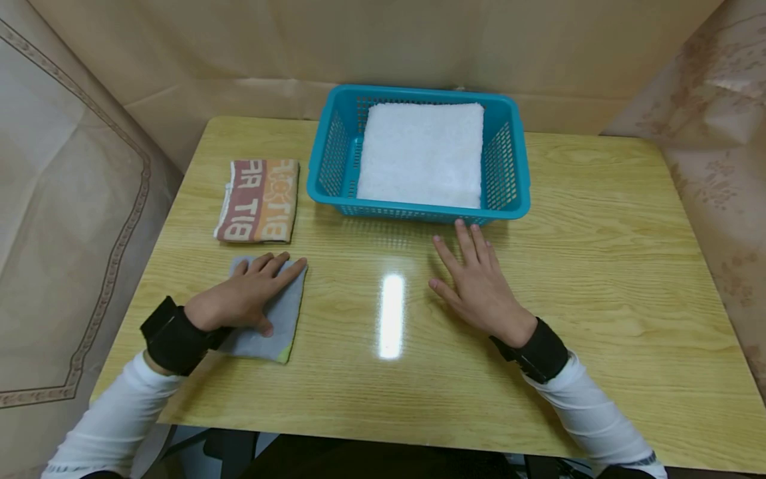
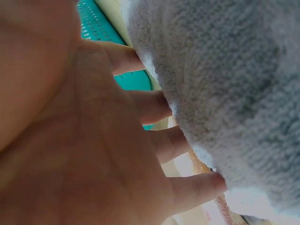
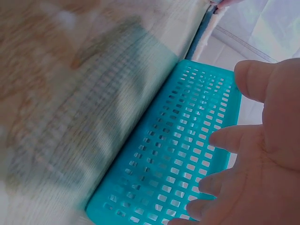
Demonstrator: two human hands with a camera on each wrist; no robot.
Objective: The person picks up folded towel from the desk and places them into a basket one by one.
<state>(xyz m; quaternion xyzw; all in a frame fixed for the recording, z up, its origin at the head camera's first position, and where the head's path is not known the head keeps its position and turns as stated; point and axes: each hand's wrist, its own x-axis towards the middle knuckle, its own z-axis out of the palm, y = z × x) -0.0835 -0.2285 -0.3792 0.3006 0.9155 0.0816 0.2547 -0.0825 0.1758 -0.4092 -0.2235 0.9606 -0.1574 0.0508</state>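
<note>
A folded grey towel (image 1: pixel 281 319) lies on the table at the left, with a yellow-green patch at its near corner. My left hand (image 1: pixel 248 293) rests on top of it, fingers spread and straight. In the left wrist view the fingertips touch the fuzzy grey towel (image 2: pixel 225 93). Over the table in front of the blue basket (image 1: pixel 419 211) is my right hand (image 1: pixel 479 286), fingers spread and holding nothing. Its fingertips are close to the basket's near wall; whether they touch it I cannot tell. Inside the basket lies a folded white towel (image 1: pixel 421 153).
Behind the grey towel lies a folded pink-and-orange towel with pale letters (image 1: pixel 260 199). The wooden table (image 1: pixel 598 266) ends at a cloth-covered wall behind the basket. A patterned covering (image 1: pixel 60 199) hangs at the left.
</note>
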